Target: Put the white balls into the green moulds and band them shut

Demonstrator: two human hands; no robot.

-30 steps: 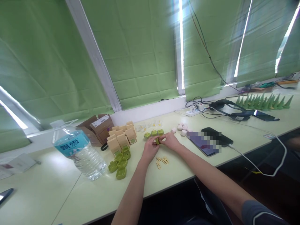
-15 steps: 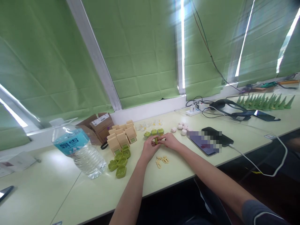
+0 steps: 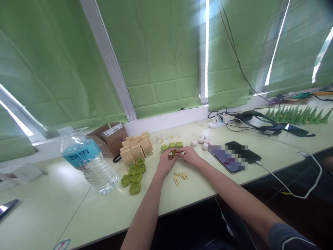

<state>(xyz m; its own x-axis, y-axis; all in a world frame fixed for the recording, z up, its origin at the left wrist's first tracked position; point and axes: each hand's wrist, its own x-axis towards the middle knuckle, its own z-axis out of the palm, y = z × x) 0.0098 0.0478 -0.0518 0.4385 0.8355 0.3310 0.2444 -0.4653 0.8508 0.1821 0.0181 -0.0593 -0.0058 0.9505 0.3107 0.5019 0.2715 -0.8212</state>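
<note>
A small olive-green cup-like piece (image 3: 174, 152) is held up off the table between my two hands. My left hand (image 3: 165, 162) grips it from the left with thumb and fingers. My right hand (image 3: 190, 155) pinches at its right side; the fingertips hide part of it, and I cannot make out any smaller part between them. Just behind my hands stands a row of green pieces with lighter bottoms (image 3: 171, 145). Nearer me lie several pale yellow loops (image 3: 180, 177). Left of my forearm sits a cluster of open green cups (image 3: 135, 177).
Cream-coloured upright pieces (image 3: 136, 150) and a cardboard box (image 3: 110, 140) stand at the left, beside a large water bottle (image 3: 91, 159). Clear pieces (image 3: 168, 136) lie at the back. Pinkish-white lumps (image 3: 204, 142), two phones (image 3: 229, 161) and a white cable (image 3: 288, 190) are at the right.
The view has shifted slightly. Both hands stay at the same spot with the green piece, which has turned a little between the fingers.
</note>
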